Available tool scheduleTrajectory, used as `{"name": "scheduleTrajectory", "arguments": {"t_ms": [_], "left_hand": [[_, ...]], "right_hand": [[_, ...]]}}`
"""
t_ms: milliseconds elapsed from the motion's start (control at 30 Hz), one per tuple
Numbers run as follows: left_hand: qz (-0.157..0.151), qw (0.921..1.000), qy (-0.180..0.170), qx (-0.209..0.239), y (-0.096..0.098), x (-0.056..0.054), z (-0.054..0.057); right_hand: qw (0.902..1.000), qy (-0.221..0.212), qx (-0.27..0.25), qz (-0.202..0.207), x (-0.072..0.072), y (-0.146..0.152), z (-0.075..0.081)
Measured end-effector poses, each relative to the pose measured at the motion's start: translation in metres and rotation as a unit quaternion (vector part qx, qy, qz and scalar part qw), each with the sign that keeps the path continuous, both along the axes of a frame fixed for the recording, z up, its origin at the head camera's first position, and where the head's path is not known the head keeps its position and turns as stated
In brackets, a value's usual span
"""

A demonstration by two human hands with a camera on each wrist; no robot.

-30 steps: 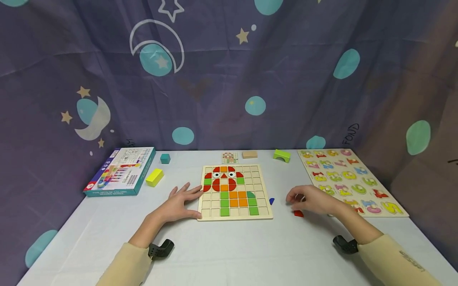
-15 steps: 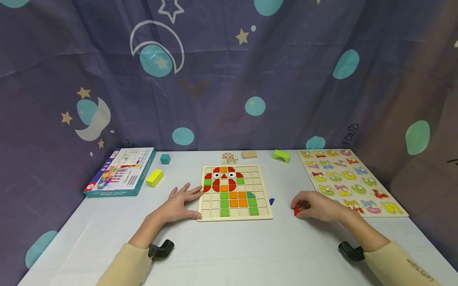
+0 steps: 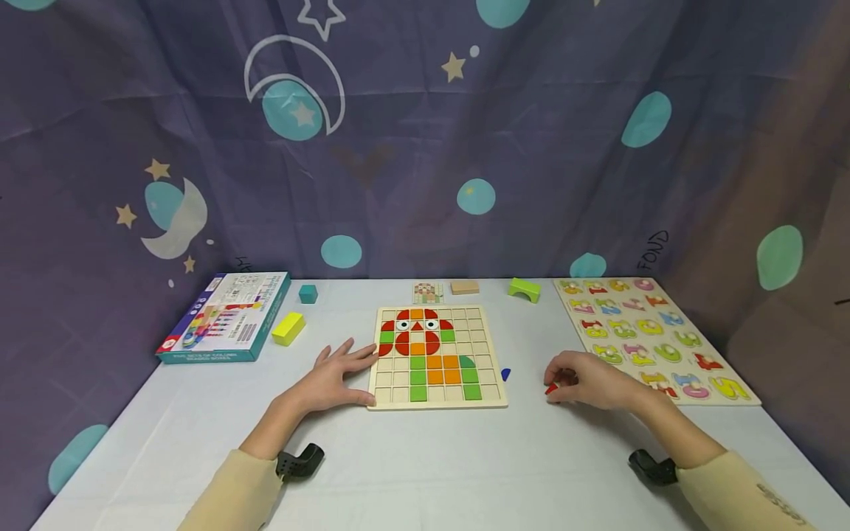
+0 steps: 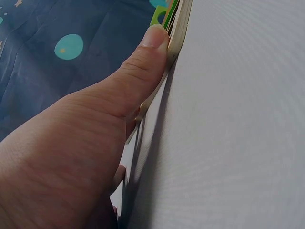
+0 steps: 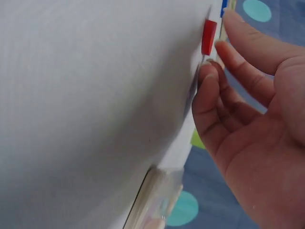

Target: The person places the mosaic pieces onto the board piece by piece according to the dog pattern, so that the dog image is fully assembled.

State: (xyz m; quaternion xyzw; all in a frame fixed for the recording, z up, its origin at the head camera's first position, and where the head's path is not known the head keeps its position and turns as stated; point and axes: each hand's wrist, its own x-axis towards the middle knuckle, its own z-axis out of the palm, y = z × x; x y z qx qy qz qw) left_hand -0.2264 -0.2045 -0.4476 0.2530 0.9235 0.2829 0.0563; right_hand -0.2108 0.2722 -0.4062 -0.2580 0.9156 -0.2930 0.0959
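Note:
In the head view my left hand [image 3: 335,380] lies at the left edge of the wooden grid board [image 3: 390,396], fingers spread. Its thumb presses on the board's edge in the left wrist view. The grid bears red, green and orange tiles forming an animal with two eyes. Right of the board, my right hand [image 3: 587,380] hovers low over the table, fingers loosely bent around a small red tile [image 5: 208,37]. The right wrist view shows its thumb and index finger parted, with the tile just beyond their tips. A blue tile [image 3: 506,375] lies between the board and this hand.
A boxed toy [image 3: 226,313] stands at the left, near a yellow block [image 3: 288,329] and a teal cube [image 3: 308,294]. Behind the board are a picture card [image 3: 428,293], a wooden block [image 3: 464,287] and a green arch [image 3: 524,289]. A number puzzle board [image 3: 664,346] lies right.
My right hand has come down over the red tile, and the tile has turned and shifted slightly left and away from me. My left hand stays at the board's edge.

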Motion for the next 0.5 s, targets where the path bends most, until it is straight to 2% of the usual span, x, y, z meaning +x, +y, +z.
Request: {"name": "scheduleTrajectory", "arguments": {"t_ms": [267,500], "left_hand": [[0.001,1.0000,0.000,0.000,0.0001,-0.0009,-0.0018],[0.000,1.0000,-0.003,0.000,0.0004,-0.0011,-0.0015]], "right_hand": [[0.9983,-0.043,-0.014,0.036,0.0008,0.0058,0.0029],[0.9977,-0.050,0.005,0.046,0.0005,0.0025,0.0037]]}}
